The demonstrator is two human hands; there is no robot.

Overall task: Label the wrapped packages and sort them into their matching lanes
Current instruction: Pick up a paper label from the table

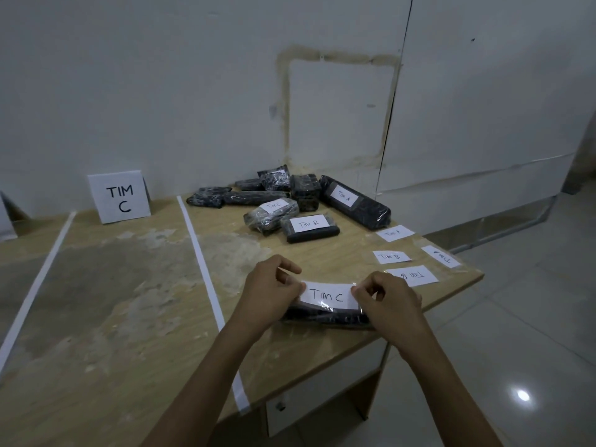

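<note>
A white paper label reading "Tim C" (pixel 327 295), backed with clear tape, is stretched between my two hands just above a black wrapped package (pixel 325 317) lying near the table's front right edge. My left hand (pixel 274 285) pinches the label's left end and my right hand (pixel 383 295) pinches its right end. Farther back lies a pile of black wrapped packages (pixel 251 196). Three of them carry labels: "Tim A" (pixel 344 195), "Tim C" (pixel 274 205) and "Tim B" (pixel 309 224). Loose labels (pixel 392 256) lie on the table to the right.
A standing white card marked "TIM C" (pixel 119 196) is at the back of a lane bounded by two white tape strips (pixel 201 259) on the worn wooden table (pixel 129 285). The table's right edge drops to a tiled floor (pixel 516 350). A white wall stands behind.
</note>
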